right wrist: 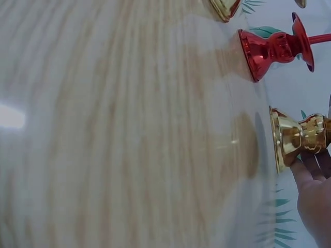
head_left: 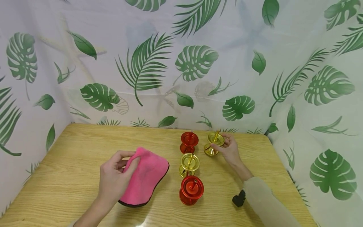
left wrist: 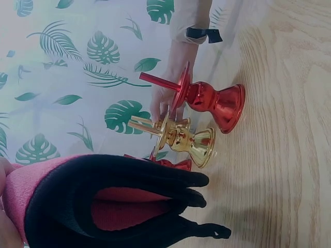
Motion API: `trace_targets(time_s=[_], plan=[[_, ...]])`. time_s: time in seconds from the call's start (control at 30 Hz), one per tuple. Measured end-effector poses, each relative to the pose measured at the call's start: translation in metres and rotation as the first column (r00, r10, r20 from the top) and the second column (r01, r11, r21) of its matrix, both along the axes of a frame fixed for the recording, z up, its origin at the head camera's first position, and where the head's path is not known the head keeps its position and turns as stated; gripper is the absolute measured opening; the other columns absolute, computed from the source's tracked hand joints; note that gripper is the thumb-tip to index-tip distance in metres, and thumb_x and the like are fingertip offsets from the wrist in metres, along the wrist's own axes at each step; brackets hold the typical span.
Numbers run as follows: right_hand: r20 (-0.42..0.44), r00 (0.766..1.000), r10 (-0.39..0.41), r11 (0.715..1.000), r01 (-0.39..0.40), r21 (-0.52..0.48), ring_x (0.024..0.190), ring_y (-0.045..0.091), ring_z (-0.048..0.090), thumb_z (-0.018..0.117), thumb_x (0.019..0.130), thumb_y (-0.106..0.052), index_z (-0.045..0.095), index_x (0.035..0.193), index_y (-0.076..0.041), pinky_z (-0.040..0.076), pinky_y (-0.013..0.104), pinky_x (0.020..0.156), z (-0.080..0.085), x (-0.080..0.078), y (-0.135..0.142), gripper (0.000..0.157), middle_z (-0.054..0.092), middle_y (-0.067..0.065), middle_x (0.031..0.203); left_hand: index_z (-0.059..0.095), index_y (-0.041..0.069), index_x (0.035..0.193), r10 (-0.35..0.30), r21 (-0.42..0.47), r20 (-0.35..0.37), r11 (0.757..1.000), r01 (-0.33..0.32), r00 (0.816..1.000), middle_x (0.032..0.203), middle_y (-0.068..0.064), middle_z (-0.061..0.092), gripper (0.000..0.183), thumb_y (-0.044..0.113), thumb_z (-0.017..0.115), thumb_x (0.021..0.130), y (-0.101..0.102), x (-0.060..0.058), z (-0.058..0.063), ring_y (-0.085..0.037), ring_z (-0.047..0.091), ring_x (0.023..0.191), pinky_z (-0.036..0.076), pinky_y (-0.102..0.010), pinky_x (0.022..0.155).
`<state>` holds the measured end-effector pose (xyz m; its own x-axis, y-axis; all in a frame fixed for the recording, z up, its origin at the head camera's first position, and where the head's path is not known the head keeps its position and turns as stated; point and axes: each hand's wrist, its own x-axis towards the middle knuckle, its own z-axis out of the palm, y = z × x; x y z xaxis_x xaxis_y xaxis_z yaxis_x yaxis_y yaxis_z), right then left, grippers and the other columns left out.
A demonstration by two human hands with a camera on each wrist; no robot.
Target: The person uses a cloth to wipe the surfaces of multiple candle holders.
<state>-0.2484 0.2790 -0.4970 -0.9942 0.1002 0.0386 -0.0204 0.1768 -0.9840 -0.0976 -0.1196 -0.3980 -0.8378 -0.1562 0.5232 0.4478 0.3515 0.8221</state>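
Note:
My left hand (head_left: 114,176) pinches a folded pink cloth (head_left: 147,176) with black edging between thumb and fingers. In the left wrist view the cloth (left wrist: 15,191) shows its dark folded border. At the right, my right hand (head_left: 231,151) grips a gold candle holder (head_left: 215,138) with a spike on top. Its base (right wrist: 284,139) looks slightly raised off the table in the right wrist view. Left of it stand a red candle holder (head_left: 189,140) at the back, a second gold candle holder (head_left: 190,162), and another red candle holder (head_left: 192,188) in front, all upright.
The wooden table (head_left: 85,151) runs back to a white leaf-patterned cloth backdrop (head_left: 158,94), which also rises along both sides. A black strap piece (head_left: 239,198) hangs by the right sleeve (head_left: 266,201).

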Motion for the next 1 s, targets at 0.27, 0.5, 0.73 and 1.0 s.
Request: trace_targets(time_s=[0.27, 0.5, 0.73, 1.0], plan=[[0.026, 1.0, -0.002, 0.999, 0.001, 0.035, 0.096, -0.007, 0.066, 0.078, 0.091, 0.002, 0.036, 0.144, 0.006, 0.056, 0.009, 0.084, -0.005, 0.0, 0.002, 0.068, 0.066, 0.024, 0.135, 0.077, 0.006, 0.1, 0.001, 0.023, 0.04, 1.0, -0.002, 0.999, 0.085, -0.013, 0.079, 0.017, -0.006, 0.08, 0.088, 0.001, 0.001, -0.001, 0.009, 0.069, 0.07, 0.049, -0.012, 0.051], [0.048, 0.999, 0.009, 0.999, -0.012, 0.051, 0.096, -0.007, 0.065, 0.079, 0.092, -0.001, 0.034, 0.146, 0.006, 0.056, 0.009, 0.084, -0.008, 0.0, 0.003, 0.07, 0.059, 0.032, 0.142, 0.076, 0.005, 0.1, 0.01, 0.032, 0.071, 0.999, -0.012, 0.997, 0.085, -0.012, 0.078, 0.014, -0.003, 0.08, 0.089, 0.002, 0.0, -0.001, 0.009, 0.069, 0.069, 0.047, -0.012, 0.049], [0.076, 0.997, 0.013, 0.996, -0.019, 0.085, 0.112, 0.0, 0.06, 0.078, 0.094, -0.007, 0.029, 0.157, 0.001, 0.051, 0.006, 0.091, -0.007, 0.006, 0.01, 0.081, 0.054, 0.028, 0.151, 0.076, 0.006, 0.102, -0.001, 0.106, 0.217, 0.994, -0.022, 0.976, 0.094, -0.014, 0.078, 0.009, 0.007, 0.079, 0.094, 0.003, -0.007, 0.0, 0.003, 0.07, 0.067, 0.051, -0.016, 0.05], [0.097, 0.995, 0.014, 0.998, -0.02, 0.055, 0.125, 0.01, 0.056, 0.073, 0.098, -0.007, 0.022, 0.164, -0.004, 0.051, 0.007, 0.097, -0.002, 0.022, 0.022, 0.083, 0.045, 0.024, 0.159, 0.075, 0.001, 0.106, -0.034, 0.216, 0.314, 0.976, -0.037, 0.949, 0.098, 0.0, 0.075, 0.013, 0.009, 0.078, 0.096, 0.001, -0.024, -0.005, -0.002, 0.072, 0.068, 0.059, -0.018, 0.058]])
